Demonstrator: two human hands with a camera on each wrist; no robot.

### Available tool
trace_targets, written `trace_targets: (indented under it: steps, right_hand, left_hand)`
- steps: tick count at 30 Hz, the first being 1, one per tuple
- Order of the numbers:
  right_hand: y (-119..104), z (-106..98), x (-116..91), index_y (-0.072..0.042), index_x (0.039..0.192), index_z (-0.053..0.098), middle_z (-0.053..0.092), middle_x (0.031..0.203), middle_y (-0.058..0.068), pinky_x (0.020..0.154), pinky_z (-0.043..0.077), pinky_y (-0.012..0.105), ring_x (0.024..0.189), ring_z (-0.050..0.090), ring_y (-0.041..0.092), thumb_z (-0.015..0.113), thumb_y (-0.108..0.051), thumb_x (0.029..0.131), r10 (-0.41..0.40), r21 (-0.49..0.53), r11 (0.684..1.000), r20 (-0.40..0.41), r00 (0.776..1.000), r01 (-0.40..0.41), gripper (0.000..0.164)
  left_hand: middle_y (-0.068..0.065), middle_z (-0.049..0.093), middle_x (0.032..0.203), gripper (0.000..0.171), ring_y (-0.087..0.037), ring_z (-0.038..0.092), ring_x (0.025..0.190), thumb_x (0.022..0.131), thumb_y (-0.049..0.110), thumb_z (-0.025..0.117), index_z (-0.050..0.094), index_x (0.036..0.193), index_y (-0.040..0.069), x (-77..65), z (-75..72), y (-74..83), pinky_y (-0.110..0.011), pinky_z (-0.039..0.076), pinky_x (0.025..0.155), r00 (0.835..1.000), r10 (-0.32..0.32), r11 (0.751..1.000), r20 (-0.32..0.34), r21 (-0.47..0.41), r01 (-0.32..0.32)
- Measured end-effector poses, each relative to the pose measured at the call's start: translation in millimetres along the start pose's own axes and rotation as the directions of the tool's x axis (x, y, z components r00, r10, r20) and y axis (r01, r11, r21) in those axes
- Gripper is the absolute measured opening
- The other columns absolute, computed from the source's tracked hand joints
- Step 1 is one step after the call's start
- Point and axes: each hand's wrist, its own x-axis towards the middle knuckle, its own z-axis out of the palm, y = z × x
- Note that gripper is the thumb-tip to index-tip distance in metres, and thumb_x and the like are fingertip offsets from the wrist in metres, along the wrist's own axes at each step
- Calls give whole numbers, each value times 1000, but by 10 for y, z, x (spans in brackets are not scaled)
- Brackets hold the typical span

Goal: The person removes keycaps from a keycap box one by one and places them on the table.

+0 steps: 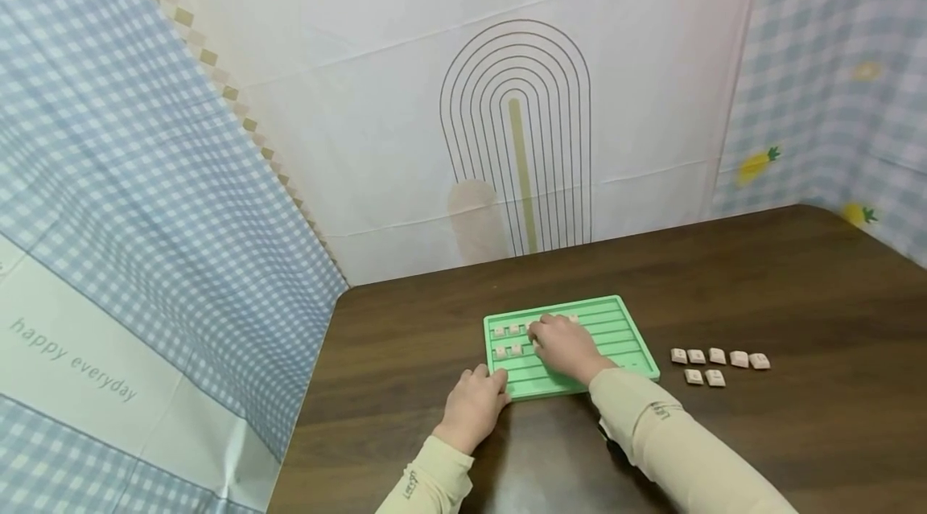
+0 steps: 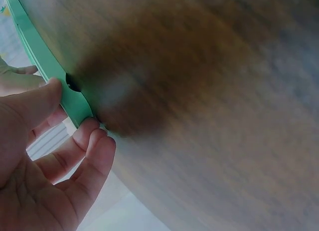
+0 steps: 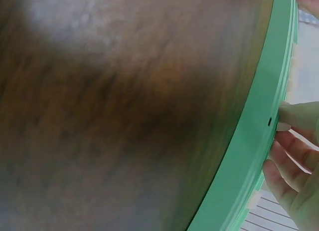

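Brown table (image 1: 811, 289); white arch-print cloth (image 1: 362, 120) behind; blue checked cloth (image 1: 145, 152) at left.

Left hand (image 1: 474, 408), right hand (image 1: 567, 347) bare; sleeves (image 1: 702, 458) pale cream
Behind the left grip, small dark lettering (image 1: 410, 485) marks the cuff (image 1: 447, 459); behind the right, similar lettering (image 1: 661, 410); a black object (image 1: 612, 445) shows beneath that sleeve

Here I am on the remote feed, and it's a dark brown wood-grain table (image 1: 818, 289), its surface glossy between the two forearms, its side edge running off to the left of the left hand (image 1: 472, 408). Directly on it, a green tray (image 1: 615, 337) lies flat, its near left corner at that hand's fingers and the right hand (image 1: 565, 347) above it. Out to the right of the right hand, seven loose pale tiles (image 1: 717, 355) sit on the wood: five in the farther row, two in the nearer!
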Motion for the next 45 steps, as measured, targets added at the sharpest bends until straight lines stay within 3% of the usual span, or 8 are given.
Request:
trace_targets:
  steps: [6, 11, 17, 24, 28, 32, 37, 45]
  right_hand:
    - [52, -86, -24, -9, 93, 67, 66, 91, 8, 64, 54, 38, 82, 60, 23, 61, -11, 84, -2, 8, 1000, -9, 1000, 2, 11]
    - [176, -316, -155, -9, 95, 67, 69, 96, 8, 66, 54, 39, 91, 61, 25, 61, -11, 83, -33, 41, 999, -38, 999, 34, 13]
    - [544, -663, -520, -11, 94, 66, 66, 92, 4, 61, 52, 38, 85, 59, 22, 67, -14, 80, -69, -26, 997, -77, 995, 67, 14]
    - [1082, -949, -1074, -12, 93, 67, 62, 90, 4, 57, 49, 38, 80, 56, 23, 66, -18, 81, 30, -65, 997, -60, 998, -34, 13]
    - [1319, -961, -1350, -12, 93, 67, 62, 87, 4, 52, 47, 35, 73, 56, 19, 66, -17, 81, 128, -49, 991, 6, 992, -127, 14]
    - [1443, -922, -1510, -10, 92, 66, 63, 83, 3, 52, 48, 36, 69, 56, 18, 66, -16, 80, 157, -65, 986, 37, 987, -154, 14]
    - [1469, -872, -1570, -10, 89, 66, 62, 80, 2, 52, 48, 37, 67, 56, 18, 67, -13, 78, 146, -108, 984, 27, 989, -142, 11]
    - [1461, -876, -1635, -7, 92, 66, 63, 83, 6, 54, 49, 39, 69, 57, 21, 68, -11, 77, 169, -80, 983, 35, 985, -166, 15]
  left_hand:
    - [-5, 52, 70, 23, -20, 45, 59, 80, 22, 68, 48, 72, 13, 45, 10, 16, -25, 41, 49, 1000, 9, 1000, 4, -14, -9]
    - [-5, 51, 69, 25, -21, 46, 60, 80, 22, 68, 47, 70, 13, 51, 7, 11, -26, 41, 49, 1000, 9, 999, 10, -36, -9]
    - [-6, 50, 68, 26, -22, 46, 60, 80, 21, 68, 45, 69, 12, 46, -14, -21, -28, 41, 49, 1000, 2, 999, 13, -43, -1]
    - [-5, 50, 69, 25, -21, 45, 61, 82, 22, 66, 46, 70, 12, 31, -33, -46, -27, 41, 50, 999, -10, 999, 41, -40, 11]
    - [-6, 50, 69, 24, -22, 45, 61, 81, 21, 67, 46, 71, 12, 12, -57, -48, -28, 42, 50, 999, -13, 999, 44, -41, 15]
    - [-6, 50, 69, 24, -22, 46, 61, 81, 20, 67, 46, 70, 12, -1, -74, -40, -29, 41, 49, 999, -12, 999, 42, -48, 14]
    - [-6, 50, 69, 24, -23, 47, 61, 80, 19, 68, 47, 70, 11, -9, -83, -23, -30, 42, 49, 1000, -7, 999, 26, -53, 9]
    - [-5, 50, 69, 23, -22, 46, 61, 80, 20, 67, 47, 71, 12, -2, -35, 13, -29, 41, 50, 1000, 1, 998, 30, -66, 1]
